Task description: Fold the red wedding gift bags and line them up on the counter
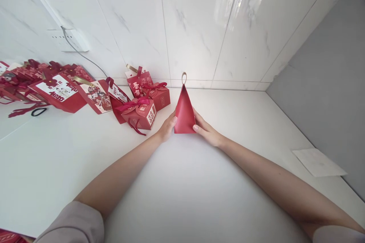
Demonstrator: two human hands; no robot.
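Note:
A red triangular gift box [184, 115] with a gold loop handle [184, 78] at its peak stands upright on the white table, its plain triangular side facing me. My left hand [167, 126] grips its left side, thumb near the lower left edge. On the opposite side my right hand [207, 129] holds it, with the thumb at the lower right corner and the fingers behind. Just left of it sit two red boxes tied with ribbon bows, the nearer box [139, 114] and the farther box [157, 95].
Several more red gift boxes [61, 91] line the wall at the left, with a black ring [38, 112] before them. A grey cable [82, 55] hangs from a wall socket [68, 40]. White paper [319, 162] lies at the right edge. Behind the table rises a marbled tile wall [191, 26].

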